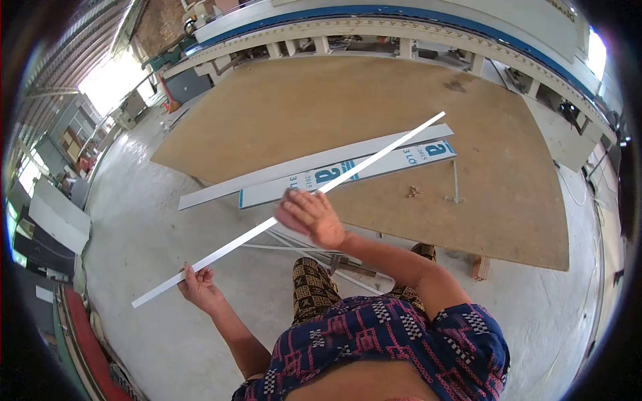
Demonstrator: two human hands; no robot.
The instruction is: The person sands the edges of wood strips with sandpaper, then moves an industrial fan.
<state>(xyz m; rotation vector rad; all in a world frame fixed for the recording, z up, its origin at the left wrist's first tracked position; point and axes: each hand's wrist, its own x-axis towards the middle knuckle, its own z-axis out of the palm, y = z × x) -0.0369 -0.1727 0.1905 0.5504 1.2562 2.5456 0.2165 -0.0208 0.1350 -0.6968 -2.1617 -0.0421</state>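
A long, narrow white strip [234, 247] runs diagonally in front of me, from the lower left up over the board. Near its lower end my left hand [198, 287] pinches it between thumb and fingers. My right hand [313, 215] is closed around a reddish-brown pad [289, 217], pressed against the strip around its middle; the pad is blurred, and I cannot tell whether it is cloth or a sanding pad. Beneath the strip lie a plain light-grey plank [267, 172] and a plank with blue printed film [381, 164].
The planks rest on a large brown board [321, 100], with small debris [414, 192] on it. A long machine with a blue stripe [374, 10] stands behind. More strips [294, 242] sit below the board's near edge. Panels and red material [87, 327] stand at left.
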